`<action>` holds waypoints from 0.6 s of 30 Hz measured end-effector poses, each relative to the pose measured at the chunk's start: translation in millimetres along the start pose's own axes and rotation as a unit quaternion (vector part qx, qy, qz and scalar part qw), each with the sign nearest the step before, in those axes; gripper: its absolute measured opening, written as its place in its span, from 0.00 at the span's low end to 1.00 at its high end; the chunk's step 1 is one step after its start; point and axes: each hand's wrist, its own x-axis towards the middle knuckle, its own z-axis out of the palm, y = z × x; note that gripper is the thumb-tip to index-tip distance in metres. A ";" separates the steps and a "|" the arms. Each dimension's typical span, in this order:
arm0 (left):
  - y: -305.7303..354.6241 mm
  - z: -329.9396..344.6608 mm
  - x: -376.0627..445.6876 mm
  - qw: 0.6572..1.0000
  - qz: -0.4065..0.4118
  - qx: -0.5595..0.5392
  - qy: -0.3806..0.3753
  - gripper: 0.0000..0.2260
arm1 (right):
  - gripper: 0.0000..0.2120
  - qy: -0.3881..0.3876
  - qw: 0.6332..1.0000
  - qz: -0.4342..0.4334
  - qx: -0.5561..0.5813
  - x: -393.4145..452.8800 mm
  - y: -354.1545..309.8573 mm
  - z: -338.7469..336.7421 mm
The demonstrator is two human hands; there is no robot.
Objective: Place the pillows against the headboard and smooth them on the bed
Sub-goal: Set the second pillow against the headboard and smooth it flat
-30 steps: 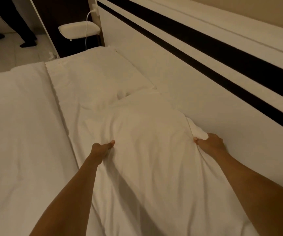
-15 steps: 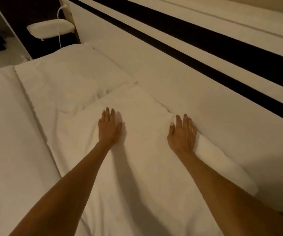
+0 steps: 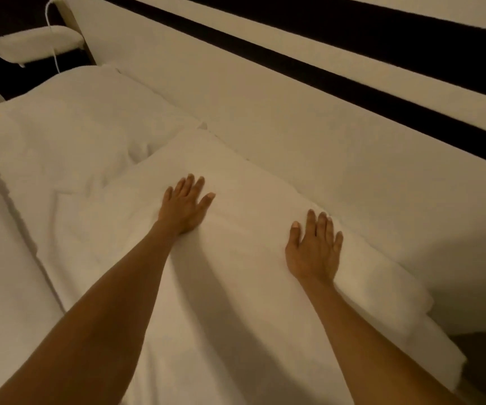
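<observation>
The near pillow [image 3: 244, 229] is being pressed flat on the bed [image 3: 8, 287] by both hands. It is white and rectangular, lying lengthwise with its long right edge touching the base of the headboard [image 3: 309, 127]. Its surface is being shown as largely smooth between the hands, with faint lengthwise creases just beyond the left hand [image 3: 184, 209]. At the near right corner, the pillowcase end is being shown folded into soft stacked layers that overhang toward the dark gap beside the bed.

The left hand is being laid palm down on the middle of the pillow top, fingers extended and slightly spread; nothing is being held in its grip. The right hand [image 3: 313, 249] is being laid palm down near the pillow's headboard-side edge, fingers extended and together, thumb apart; its grip is likewise wide and empty.

The far pillow [image 3: 75, 127] is being shown beyond the near one, also white, also lying against the headboard. Its near corner is being overlapped by the far end of the near pillow, and deep wrinkles are being displayed at that junction.

The headboard is pale and is being crossed by a broad dark stripe [image 3: 353, 33]. A small pale shelf [image 3: 37, 43] with a white cable [image 3: 56, 58] is being seen beyond the far pillow.
</observation>
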 end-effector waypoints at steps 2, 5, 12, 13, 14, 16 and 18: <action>-23.5 -6.9 -8.6 0.999 -0.036 -0.001 0.000 0.31 | 0.29 -0.010 1.000 0.023 -0.006 -7.0 21.3 -9.6; -64.3 -21.3 -30.6 0.992 -0.117 0.037 -0.011 0.30 | 0.28 -0.031 0.997 0.063 -0.031 -15.8 52.0 -26.7; -56.0 -57.0 -70.7 0.989 -0.113 0.019 0.092 0.25 | 0.33 0.041 0.997 0.057 -0.032 -42.9 38.0 -60.8; -40.7 -55.8 -74.9 0.992 -0.078 -0.010 0.099 0.25 | 0.32 0.043 0.998 0.036 -0.019 -49.6 17.0 -59.5; -25.5 -51.5 -80.0 0.994 -0.044 -0.028 0.096 0.25 | 0.31 0.039 0.999 0.014 -0.001 -57.4 -6.5 -56.0; 0.5 -36.6 -89.6 0.996 0.014 -0.049 0.075 0.26 | 0.31 0.024 0.999 -0.034 0.033 -76.5 -53.2 -42.8; 16.3 -18.6 -99.4 0.996 0.042 -0.066 0.040 0.26 | 0.30 -0.001 0.996 -0.074 0.058 -102.9 -87.2 -24.1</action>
